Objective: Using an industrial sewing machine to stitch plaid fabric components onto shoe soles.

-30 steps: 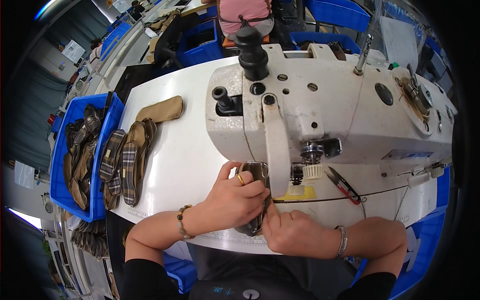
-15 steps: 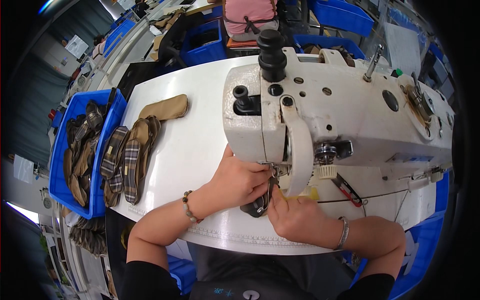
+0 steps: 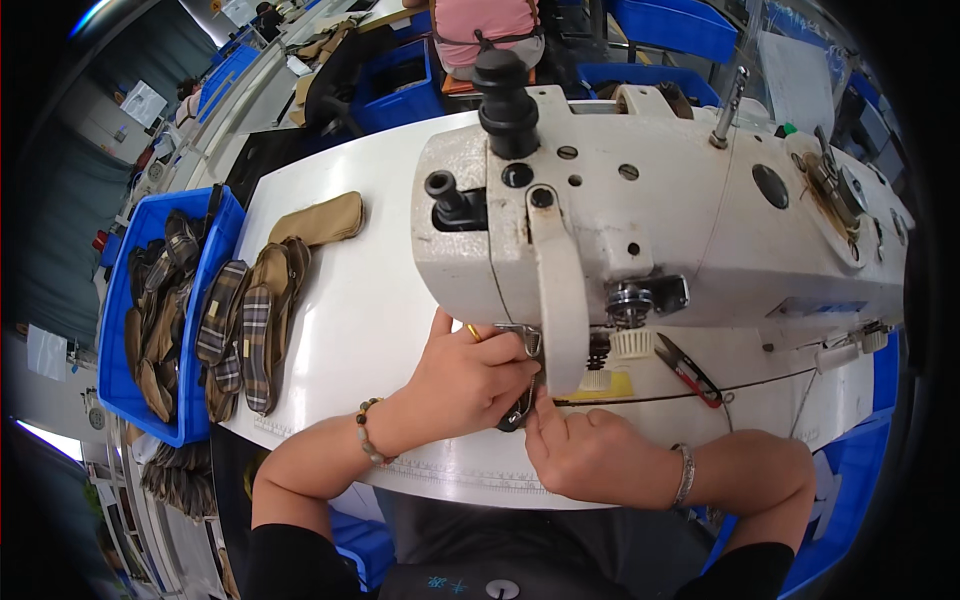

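Observation:
A white sewing machine (image 3: 670, 220) stands over the table, its presser foot and needle area partly hidden by my fingers. My left hand (image 3: 465, 375) is closed at the left of the presser foot, fingertips pressed on a small dark fabric piece (image 3: 514, 414). From the right, my right hand (image 3: 590, 445) pinches the same piece's edge with thumb and index finger, close to the left fingertips. Most of the piece is covered by hands and machine head. A long dark strip (image 3: 690, 394) runs in from the right toward the sewing spot.
Thread snips (image 3: 690, 370) lie right of the needle area. Plaid and tan fabric pieces (image 3: 265, 330) are piled on the left of the white table (image 3: 360, 280), beside a blue bin (image 3: 215, 370) of similar pieces. Beyond the machine sits a person in pink (image 3: 485, 25).
Less of the dark fabric piece shows below my fingers. My right hand has shifted slightly left and down. The whole view has moved a little, with the machine now further left.

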Demonstrator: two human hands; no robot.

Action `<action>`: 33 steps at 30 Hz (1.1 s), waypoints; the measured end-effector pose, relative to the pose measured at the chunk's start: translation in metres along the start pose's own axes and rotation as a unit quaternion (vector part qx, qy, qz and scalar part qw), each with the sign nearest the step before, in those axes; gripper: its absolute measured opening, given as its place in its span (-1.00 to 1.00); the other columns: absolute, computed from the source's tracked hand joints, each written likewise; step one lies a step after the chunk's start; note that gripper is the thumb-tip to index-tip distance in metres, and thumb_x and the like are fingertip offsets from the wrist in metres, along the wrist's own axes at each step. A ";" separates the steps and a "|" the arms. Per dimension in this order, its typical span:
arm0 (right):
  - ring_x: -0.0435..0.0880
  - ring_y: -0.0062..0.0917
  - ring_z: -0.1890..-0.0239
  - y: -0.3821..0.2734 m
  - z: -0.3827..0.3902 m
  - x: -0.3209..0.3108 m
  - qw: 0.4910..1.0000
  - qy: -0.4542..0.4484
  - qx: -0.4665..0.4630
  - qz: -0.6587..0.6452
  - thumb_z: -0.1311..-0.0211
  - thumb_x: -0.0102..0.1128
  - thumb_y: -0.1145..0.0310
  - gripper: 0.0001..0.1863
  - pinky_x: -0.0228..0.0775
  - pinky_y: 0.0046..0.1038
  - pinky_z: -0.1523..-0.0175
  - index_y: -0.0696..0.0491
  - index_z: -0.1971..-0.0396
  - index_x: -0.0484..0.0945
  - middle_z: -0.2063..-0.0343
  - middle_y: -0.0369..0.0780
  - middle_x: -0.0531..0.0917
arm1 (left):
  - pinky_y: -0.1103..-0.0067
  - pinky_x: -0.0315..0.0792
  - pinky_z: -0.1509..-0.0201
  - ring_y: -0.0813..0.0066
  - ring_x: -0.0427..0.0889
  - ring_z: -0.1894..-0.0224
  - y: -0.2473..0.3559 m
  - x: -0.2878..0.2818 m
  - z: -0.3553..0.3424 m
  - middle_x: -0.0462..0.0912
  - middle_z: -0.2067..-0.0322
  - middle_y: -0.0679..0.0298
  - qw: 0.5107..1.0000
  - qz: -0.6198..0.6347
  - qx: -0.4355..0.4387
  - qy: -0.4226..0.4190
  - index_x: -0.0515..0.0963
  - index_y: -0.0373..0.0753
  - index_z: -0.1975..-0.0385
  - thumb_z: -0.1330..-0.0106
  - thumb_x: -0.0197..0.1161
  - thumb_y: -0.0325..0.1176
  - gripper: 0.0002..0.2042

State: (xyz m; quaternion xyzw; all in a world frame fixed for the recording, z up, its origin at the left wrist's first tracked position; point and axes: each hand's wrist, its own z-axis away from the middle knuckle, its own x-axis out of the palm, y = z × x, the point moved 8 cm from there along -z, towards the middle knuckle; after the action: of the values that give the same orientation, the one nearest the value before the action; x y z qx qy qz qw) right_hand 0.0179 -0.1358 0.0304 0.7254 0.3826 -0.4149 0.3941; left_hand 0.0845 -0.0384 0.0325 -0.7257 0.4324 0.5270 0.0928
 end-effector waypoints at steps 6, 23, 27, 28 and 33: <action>0.49 -0.68 0.68 0.000 0.002 0.002 1.000 0.009 0.014 -0.009 0.04 0.19 0.40 -0.79 0.28 -0.65 0.57 0.20 0.41 0.66 0.31 -0.02 0.75 | 0.22 0.24 -0.10 0.51 0.60 0.23 0.000 0.005 -0.003 0.60 0.38 0.55 0.999 0.029 0.032 0.015 0.72 -0.11 0.50 0.13 0.43 -0.44 -0.86; 0.60 -0.58 0.63 0.022 -0.007 0.014 0.997 0.030 0.053 -0.047 -0.02 0.17 0.41 -0.75 0.40 -0.56 0.61 0.23 0.33 0.66 0.24 0.17 0.71 | 0.10 0.17 -0.23 0.35 0.63 0.03 -0.015 -0.009 -0.010 0.70 0.14 0.41 0.995 -0.064 -0.005 -0.076 0.72 -0.09 0.24 -0.12 0.37 -0.30 -0.80; 0.59 -0.60 0.64 0.021 -0.005 0.018 0.996 0.008 0.058 -0.066 -0.02 0.15 0.41 -0.76 0.38 -0.57 0.61 0.22 0.35 0.66 0.28 0.14 0.71 | -0.06 0.06 -0.29 0.46 0.54 0.05 0.012 -0.015 -0.003 0.61 0.26 0.47 0.986 -0.108 0.001 -0.131 0.62 -0.10 0.00 -0.16 0.33 -0.26 -0.63; 0.59 -0.61 0.64 0.020 -0.005 0.019 0.996 0.000 0.055 -0.072 -0.01 0.15 0.41 -0.76 0.37 -0.57 0.62 0.22 0.35 0.66 0.29 0.14 0.71 | -0.09 0.05 -0.30 0.49 0.50 0.07 0.021 -0.014 0.003 0.56 0.32 0.48 0.975 -0.173 0.019 -0.135 0.59 -0.10 -0.05 -0.18 0.30 -0.26 -0.61; 0.57 -0.63 0.65 0.017 -0.004 0.021 0.998 0.027 0.039 -0.028 0.01 0.15 0.40 -0.73 0.34 -0.59 0.63 0.21 0.32 0.68 0.24 0.17 0.71 | -0.20 0.03 -0.37 0.51 0.46 0.05 0.038 -0.016 0.009 0.51 0.28 0.48 0.946 -0.301 0.069 -0.095 0.65 -0.09 0.08 -0.20 0.20 -0.33 -0.72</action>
State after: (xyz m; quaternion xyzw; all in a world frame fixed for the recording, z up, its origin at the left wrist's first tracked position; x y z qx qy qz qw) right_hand 0.0417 -0.1345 0.0174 0.7405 0.3967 -0.4202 0.3431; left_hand 0.0498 -0.0475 0.0541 -0.7602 0.2184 0.5100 0.3381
